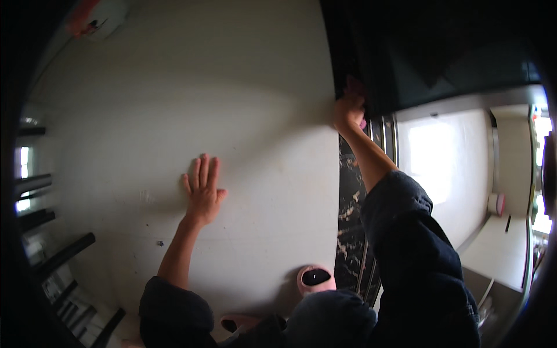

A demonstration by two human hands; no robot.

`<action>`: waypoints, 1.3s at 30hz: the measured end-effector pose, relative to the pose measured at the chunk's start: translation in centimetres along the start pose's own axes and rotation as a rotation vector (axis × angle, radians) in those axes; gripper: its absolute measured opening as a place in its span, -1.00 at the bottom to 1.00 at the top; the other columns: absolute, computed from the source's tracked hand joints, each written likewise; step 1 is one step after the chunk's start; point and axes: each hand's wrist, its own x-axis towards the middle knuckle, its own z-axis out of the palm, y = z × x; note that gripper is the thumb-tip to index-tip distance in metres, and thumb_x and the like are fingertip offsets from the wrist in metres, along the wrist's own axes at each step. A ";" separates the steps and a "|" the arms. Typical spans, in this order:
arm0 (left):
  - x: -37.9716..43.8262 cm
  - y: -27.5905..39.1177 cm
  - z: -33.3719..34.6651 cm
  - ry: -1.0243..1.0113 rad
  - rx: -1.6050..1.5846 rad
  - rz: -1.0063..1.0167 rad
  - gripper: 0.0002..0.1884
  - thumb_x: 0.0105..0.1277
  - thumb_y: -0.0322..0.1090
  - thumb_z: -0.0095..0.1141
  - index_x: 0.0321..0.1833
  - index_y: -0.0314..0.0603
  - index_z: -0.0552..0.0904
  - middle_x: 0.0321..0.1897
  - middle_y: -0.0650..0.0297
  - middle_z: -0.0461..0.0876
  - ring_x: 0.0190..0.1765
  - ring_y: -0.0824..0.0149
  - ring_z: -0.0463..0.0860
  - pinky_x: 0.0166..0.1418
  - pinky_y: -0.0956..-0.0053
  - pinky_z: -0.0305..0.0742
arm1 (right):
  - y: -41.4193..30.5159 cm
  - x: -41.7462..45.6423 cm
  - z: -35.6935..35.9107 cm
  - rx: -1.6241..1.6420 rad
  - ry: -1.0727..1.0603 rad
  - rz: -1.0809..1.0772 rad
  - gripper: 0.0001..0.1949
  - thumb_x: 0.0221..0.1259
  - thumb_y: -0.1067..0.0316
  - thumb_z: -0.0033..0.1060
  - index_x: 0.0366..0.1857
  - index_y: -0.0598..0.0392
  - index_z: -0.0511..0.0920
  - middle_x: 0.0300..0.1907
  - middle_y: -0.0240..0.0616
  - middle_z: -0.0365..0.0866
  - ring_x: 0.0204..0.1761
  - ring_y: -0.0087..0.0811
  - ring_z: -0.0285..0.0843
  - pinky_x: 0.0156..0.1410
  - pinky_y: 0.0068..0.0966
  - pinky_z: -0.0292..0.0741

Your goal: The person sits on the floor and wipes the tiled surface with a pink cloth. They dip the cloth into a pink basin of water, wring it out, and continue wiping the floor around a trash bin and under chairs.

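My left hand [202,191] rests flat on the pale floor [261,187], palm down with its fingers apart, holding nothing. At the upper right, my right hand [349,112] grips a pink cloth [363,124] against a black marbled threshold strip [351,191]. Part of the cloth lies in deep shadow beyond the knuckles. Thin metal rails [386,135] run along the strip's right side. Pink slippers are on my feet; one slipper [303,280] stands beside the strip, the other slipper [248,321] further left.
A dark glossy panel [457,74] fills the upper right. Several dark tubular legs [65,256] line the left edge. A pale bag with red on it [106,21] lies at upper left. Right of the rails are a bright floor [461,135] and a white cabinet [500,252]. Small debris [160,243] lies left of my forearm.
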 end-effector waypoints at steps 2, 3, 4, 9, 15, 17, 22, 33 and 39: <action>0.0 -0.1 0.0 0.026 0.008 0.013 -0.16 0.37 -0.19 0.07 0.58 0.10 -0.15 0.60 0.21 -0.29 0.61 0.09 -0.33 0.52 -0.18 -0.38 | 1.6 -2.2 -0.3 -0.276 0.058 -0.149 -0.65 0.28 0.29 -0.02 0.07 0.24 0.51 0.09 -0.12 0.45 0.08 -0.21 0.41 -0.03 -0.29 0.49; 0.0 -0.1 -0.1 0.023 -0.010 0.013 -0.15 0.36 -0.22 0.08 0.58 0.14 -0.16 0.60 0.23 -0.29 0.61 0.10 -0.32 0.52 -0.18 -0.38 | 3.1 -3.8 -0.7 -0.300 0.000 -0.182 -0.62 0.28 0.31 -0.03 0.11 0.29 0.46 0.08 -0.11 0.44 0.12 -0.23 0.39 0.02 -0.28 0.49; 0.0 -0.2 -0.3 0.008 -0.030 0.024 -0.15 0.35 -0.23 0.10 0.58 0.16 -0.15 0.60 0.24 -0.29 0.61 0.12 -0.31 0.52 -0.18 -0.38 | 4.3 -5.6 -1.1 -0.270 0.047 -0.166 -0.61 0.28 0.33 -0.04 0.14 0.29 0.43 0.09 -0.11 0.44 0.13 -0.22 0.38 0.04 -0.28 0.49; -0.8 -2.1 -1.1 -0.046 -0.204 0.107 -0.23 0.35 -0.30 0.10 0.56 0.12 0.01 0.60 0.26 -0.24 0.61 0.16 -0.28 0.56 -0.06 -0.33 | 9.9 -17.9 -5.1 0.035 0.093 -0.209 -0.53 0.13 0.48 -0.01 0.21 0.16 0.39 0.06 -0.16 0.40 0.08 -0.08 0.37 0.04 -0.27 0.48; -2.4 -5.2 -1.9 0.012 -0.404 0.040 -0.60 0.36 -0.32 0.09 0.26 -0.15 0.50 0.51 0.18 0.09 0.53 0.18 0.06 0.52 0.31 0.04 | 4.3 -32.2 -8.8 0.603 -0.208 -0.362 -0.54 0.08 0.54 0.00 0.14 0.05 0.53 0.04 -0.15 0.43 0.07 -0.09 0.41 0.13 -0.25 0.48; -2.5 -5.6 -3.5 0.017 -0.521 -0.030 -0.64 0.37 -0.27 0.08 0.21 -0.13 0.54 0.43 0.19 0.27 0.47 0.21 0.20 0.48 0.29 0.10 | 1.2 -34.2 -9.1 0.764 -0.250 -0.483 -0.55 0.07 0.59 0.00 0.12 0.07 0.56 0.04 -0.14 0.44 0.06 -0.09 0.46 0.16 -0.27 0.49; -4.4 -3.9 -8.4 0.157 -0.715 -0.161 -0.66 0.39 -0.23 0.06 0.16 -0.17 0.57 0.22 0.18 0.51 0.34 0.21 0.38 0.44 0.32 0.16 | -0.7 -32.8 -10.8 1.717 -0.924 -0.019 -0.64 0.11 0.70 -0.24 -0.07 0.30 0.56 -0.25 -0.09 0.53 -0.37 -0.37 0.58 -0.40 -0.49 0.57; -7.8 -4.6 -9.9 0.157 -0.594 -0.151 -0.67 0.41 -0.26 0.00 0.16 -0.21 0.58 0.19 0.21 0.55 0.33 0.28 0.41 0.45 0.33 0.16 | 12.8 -22.8 -7.2 0.825 -0.108 0.346 -0.65 0.21 0.51 -0.04 0.10 0.03 0.47 -0.07 0.00 0.44 -0.21 -0.16 0.42 -0.22 -0.32 0.37; -13.8 -5.4 -10.9 0.063 -0.733 -0.290 -0.67 0.44 -0.30 -0.02 0.17 -0.30 0.55 0.20 0.18 0.54 0.35 0.30 0.40 0.42 0.37 0.21 | -0.8 -33.7 -6.0 0.918 -0.372 -0.201 -0.60 0.26 0.39 -0.01 0.21 -0.10 0.44 -0.01 -0.02 0.43 -0.04 0.04 0.47 -0.02 -0.11 0.45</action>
